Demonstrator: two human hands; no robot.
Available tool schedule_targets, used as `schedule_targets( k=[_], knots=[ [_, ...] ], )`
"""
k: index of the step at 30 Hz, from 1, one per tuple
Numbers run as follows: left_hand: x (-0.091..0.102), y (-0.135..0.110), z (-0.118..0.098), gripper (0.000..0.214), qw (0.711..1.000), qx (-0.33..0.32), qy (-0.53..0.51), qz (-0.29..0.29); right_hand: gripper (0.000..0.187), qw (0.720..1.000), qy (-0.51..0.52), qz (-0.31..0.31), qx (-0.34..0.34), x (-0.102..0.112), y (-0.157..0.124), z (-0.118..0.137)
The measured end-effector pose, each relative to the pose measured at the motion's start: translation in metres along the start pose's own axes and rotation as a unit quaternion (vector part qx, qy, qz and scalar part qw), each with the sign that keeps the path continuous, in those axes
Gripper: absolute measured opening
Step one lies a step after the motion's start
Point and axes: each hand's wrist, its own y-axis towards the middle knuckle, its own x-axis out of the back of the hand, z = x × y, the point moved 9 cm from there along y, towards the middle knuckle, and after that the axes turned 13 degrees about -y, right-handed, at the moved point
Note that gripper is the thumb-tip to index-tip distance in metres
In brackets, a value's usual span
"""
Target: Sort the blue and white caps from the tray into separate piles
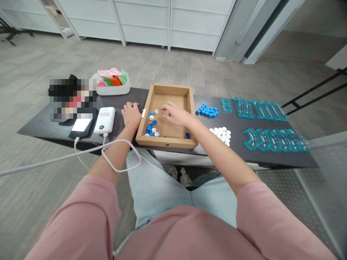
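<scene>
Your left hand (132, 115) is unclenched, palm down on the table (235, 124), just beside the left wall of the box (179, 143); your right hand (175, 113) is over the inside of the box, fingers loosely bent; whether it grips anything, you cannot tell. The box holds blue pieces (154, 122) and white pieces (154, 130), grouped along its left side; a lone blue piece (187, 135) sits in the near right corner; right of the box, a blue pile (207, 110) lies beyond a white pile (221, 134); farther right are straight teal parts (271, 110) and curved teal parts (276, 139).
</scene>
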Motion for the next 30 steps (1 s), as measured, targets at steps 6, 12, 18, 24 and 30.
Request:
schedule_targets(
  k=[6,12,18,24,30],
  knots=[
    [-0.001,-0.001,0.001,0.058,1.0,0.0,0.0,0.002,0.032,0.991,-0.081,0.099,-0.032,-0.047,0.067,-0.009],
    [-0.002,0.0,0.002,0.058,1.0,0.0,0.001,-0.005,0.027,1.0,-0.002,0.005,-0.026,0.007,0.024,-0.015],
    [-0.001,0.0,0.003,0.064,1.0,0.009,-0.006,0.016,0.028,0.97,0.069,-0.202,-0.117,0.115,-0.136,-0.07],
    [0.0,0.001,0.004,0.067,0.999,0.027,-0.015,0.026,0.035,0.89,0.1,-0.34,-0.286,0.124,-0.308,-0.115],
    [0.001,0.005,0.006,0.063,1.0,0.016,0.0,0.007,0.043,0.864,0.082,-0.333,-0.368,0.072,-0.363,-0.118]
  ],
)
